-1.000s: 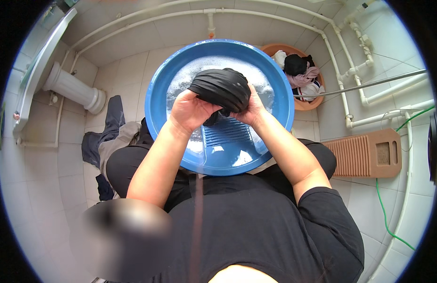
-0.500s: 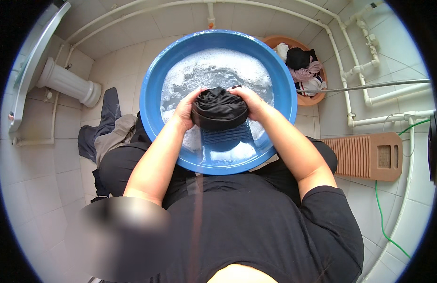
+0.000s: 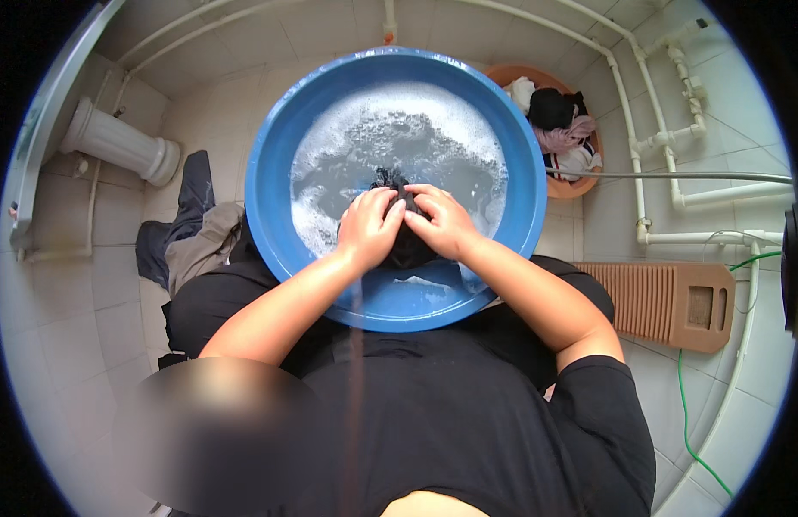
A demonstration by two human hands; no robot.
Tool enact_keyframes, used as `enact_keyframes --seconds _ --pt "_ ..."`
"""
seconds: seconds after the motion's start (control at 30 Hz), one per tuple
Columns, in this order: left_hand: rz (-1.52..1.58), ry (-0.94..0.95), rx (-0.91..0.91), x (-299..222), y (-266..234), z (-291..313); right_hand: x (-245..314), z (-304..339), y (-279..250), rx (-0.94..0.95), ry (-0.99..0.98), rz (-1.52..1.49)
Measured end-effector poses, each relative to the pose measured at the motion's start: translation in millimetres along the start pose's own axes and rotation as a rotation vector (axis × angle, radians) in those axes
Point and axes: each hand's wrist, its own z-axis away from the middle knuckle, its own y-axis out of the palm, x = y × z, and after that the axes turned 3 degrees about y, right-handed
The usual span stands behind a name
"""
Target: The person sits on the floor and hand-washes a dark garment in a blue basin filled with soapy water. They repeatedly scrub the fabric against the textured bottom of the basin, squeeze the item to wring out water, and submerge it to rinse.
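A wet black cloth garment (image 3: 407,250) is bunched at the near side of a large blue tub (image 3: 265,207) of soapy water. My left hand (image 3: 369,228) presses over the cloth from the left, fingers curved round it. On its other side my right hand (image 3: 442,222) grips the same bundle. The thumbs and fingertips of both hands nearly meet on top. Much of the cloth lies hidden under my palms, and what sits beneath it in the tub is covered.
White foam (image 3: 450,103) rings the grey water. An orange basin (image 3: 505,76) of clothes stands behind the tub at right. A brown washboard (image 3: 657,302) lies on the right. Dark trousers (image 3: 192,202) and a beige garment (image 3: 205,241) lie left, near a white pedestal (image 3: 114,142).
Both hands have moved closer together and turned palms down over the black cloth. Held up as a rounded bundle before, it is now lower and squeezed. The ribbed blue surface below is now hidden.
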Motion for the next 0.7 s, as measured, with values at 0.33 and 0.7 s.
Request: enact_keyframes --seconds 0.33,0.7 --pt "-0.31 -0.142 0.037 40 16 -40 -4 -57 17 -0.048 0.274 0.375" --pt "0.064 0.232 -0.152 -4 0 9 17 3 -3 -0.128 -0.281 0.089"
